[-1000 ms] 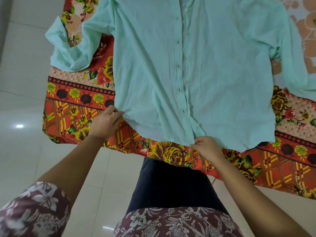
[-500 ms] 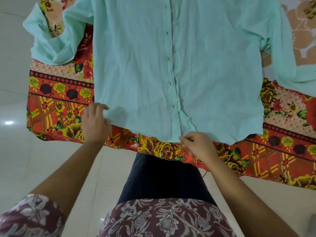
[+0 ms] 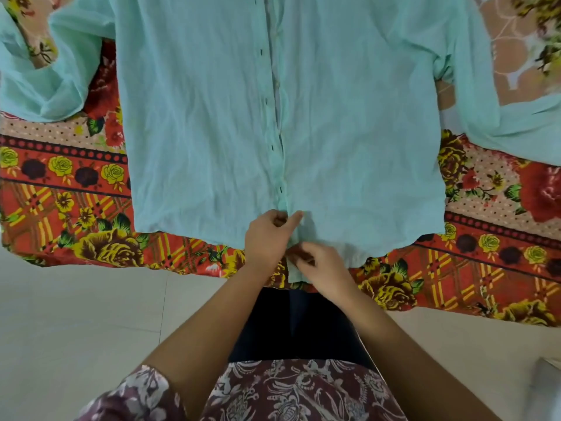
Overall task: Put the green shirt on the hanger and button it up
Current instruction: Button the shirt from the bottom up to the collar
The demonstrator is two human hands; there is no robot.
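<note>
The green shirt point(image 3: 206, 123) lies spread flat, front up, on a floral bedsheet, its hem toward me and both sleeves out to the sides. Its placket runs down the middle with several dark buttonholes showing. My left hand point(image 3: 267, 235) pinches the placket near the hem, fingers curled on the cloth. Just below it, my right hand point(image 3: 321, 262) grips the lowest part of the placket at the hem. The two hands touch. No hanger shows in the frame; the collar end is cut off at the top.
The red and yellow floral bedsheet point(image 3: 76, 214) covers a bed whose near edge hangs over pale floor tiles point(image 3: 76, 323). I stand against that edge, between the two arms. The left sleeve point(image 3: 45, 86) is bunched; the right sleeve point(image 3: 498, 110) trails off to the right.
My left hand left the hem's left corner and came right to the placket, beside my right hand. The right hand stayed at the bottom of the placket.
</note>
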